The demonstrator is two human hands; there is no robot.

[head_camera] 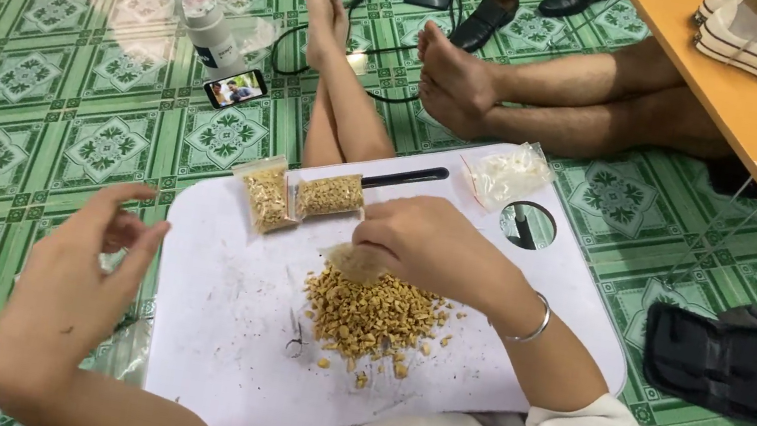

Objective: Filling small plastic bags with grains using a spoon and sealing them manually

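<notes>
Tan, chopped bits lie in a loose pile (372,316) on the white lap tray (204,358), and the right hand (424,246) sits at the pile's upper edge with its fingers (372,238) pinched on a small clear bag (353,262) that looks partly filled with the same bits. The left hand (81,267) hangs off the tray's left side, fingers spread and curled around nothing, apart from the pile and from the bag. Judging from this, the bag is being filled, and it would go best with the bag's mouth held wide and low against the pile, the free hand brought in to steady the opening, so that no bits scatter toward the strays already lying loose at the pile's right and lower edge. Small metal tweezers or clippers (296,337), too small to tell which, lie just left of the pile. Two filled bags (300,197) rest side by side near the tray's far edge, and a stack of empty clear bags (506,173) lies beside the tray's round cup hole (528,225). Beyond, on the green patterned floor tiles (45,79), are a phone (234,88), a white bottle (208,22) and another person's bare feet (451,73)
</notes>
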